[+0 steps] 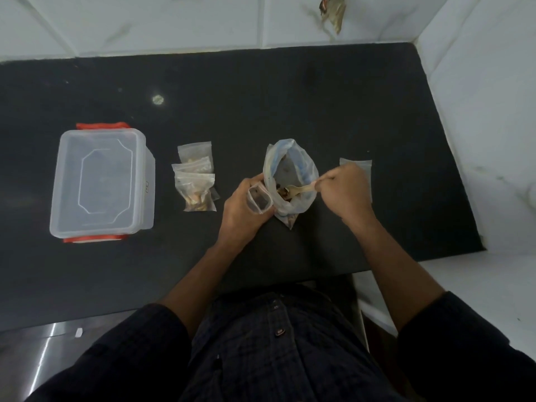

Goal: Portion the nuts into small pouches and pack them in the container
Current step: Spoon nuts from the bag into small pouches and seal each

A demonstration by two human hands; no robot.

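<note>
Low light, soft focus. Nuts (282, 193) only partly readable: dark-and-tan clump low inside the big bag (290, 181), rest masked by the bag's cloudy walls. Stack of empty pouches (356, 165) mostly hidden behind the right hand (345, 192); only top edge and a right-side sliver showing. Fill level of the open pouch (259, 201) unclear, interior just dark. Container (101, 181) lidded, contents not discernible through the frosted plastic; red latches peeking out at far and near ends.

Left hand (246, 210) curled around the open pouch, mouth held wide and facing up, rim touching the big bag's left wall. Right hand closed on the handle end of a small wooden spoon (300, 189), thumb and fingers pinching it; bowl down inside the bag, sitting in the nuts.

Filled pouches (196, 178) piled overlapping on the dark counter (348, 97), between container and left hand, apart from both. Big bag standing open between the two hands.
</note>
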